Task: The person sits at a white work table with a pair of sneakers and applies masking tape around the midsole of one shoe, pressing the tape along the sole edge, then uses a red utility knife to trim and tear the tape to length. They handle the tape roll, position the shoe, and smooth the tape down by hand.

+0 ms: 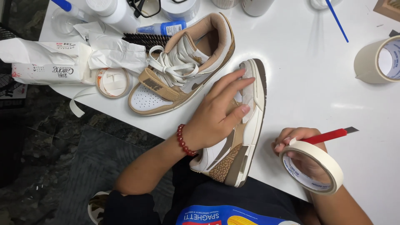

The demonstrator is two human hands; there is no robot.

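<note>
Directly before you, a tan and white shoe (233,154) lies on its side at the near edge of a white table (316,96); all places below are given from this shoe. Its long axis runs away from you, heel near your body, toe far. Your left hand (218,112) rests flat on its upper, fingers spread, pressing pale tape onto the toe end. Your right hand (300,156), just right of the heel, is closed around a tape roll (312,168) and a red knife (331,135). The left hand is nearer. A matching second shoe (183,66) stands left of the toe, touching it.
</note>
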